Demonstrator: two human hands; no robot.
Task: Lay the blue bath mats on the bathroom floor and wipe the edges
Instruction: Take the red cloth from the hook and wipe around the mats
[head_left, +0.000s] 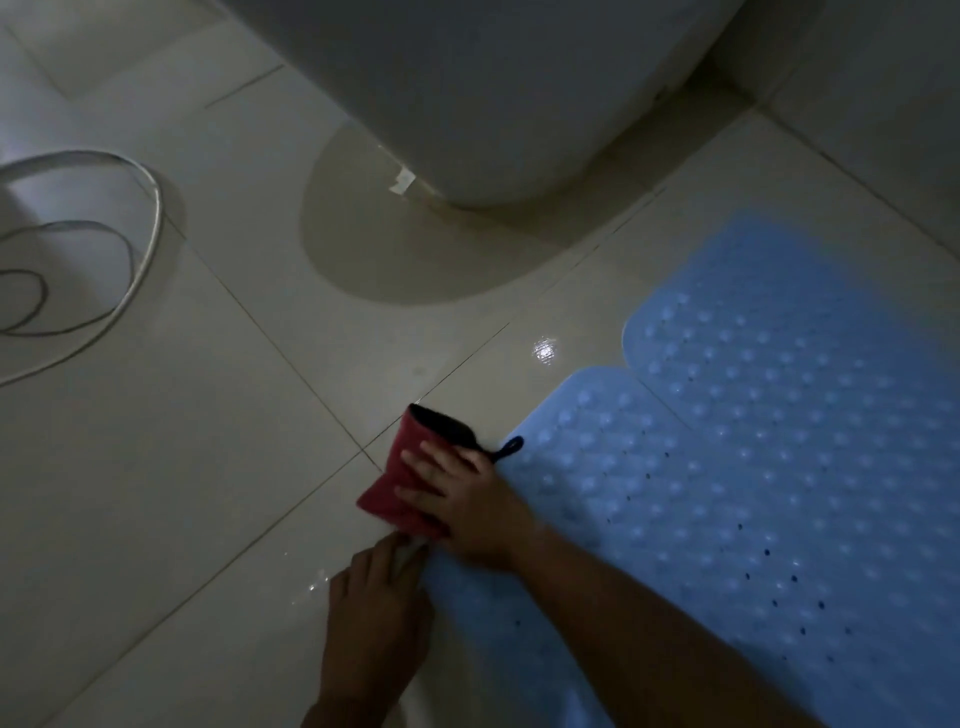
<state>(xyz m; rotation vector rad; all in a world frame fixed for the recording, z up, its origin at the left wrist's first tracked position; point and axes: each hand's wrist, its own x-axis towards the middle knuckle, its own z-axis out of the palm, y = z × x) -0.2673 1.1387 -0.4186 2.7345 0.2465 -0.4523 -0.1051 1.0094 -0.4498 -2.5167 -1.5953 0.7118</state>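
Two blue bath mats with raised dots lie flat on the pale tiled floor, one nearer (649, 499) and one farther right (810, 374), their rounded ends side by side. My right hand (467, 499) presses a folded red cloth (402, 478) with a dark lining and a small dark loop against the left edge of the nearer mat. My left hand (376, 597) sits just below it, fingers pinching that same mat's edge, which looks slightly lifted.
A white toilet base (498, 104) stands at the top centre, with its darker reflection on the tiles. A coiled white hose (104, 249) lies on the floor at the left. Wet glints show on the tiles by the mats. The light is dim.
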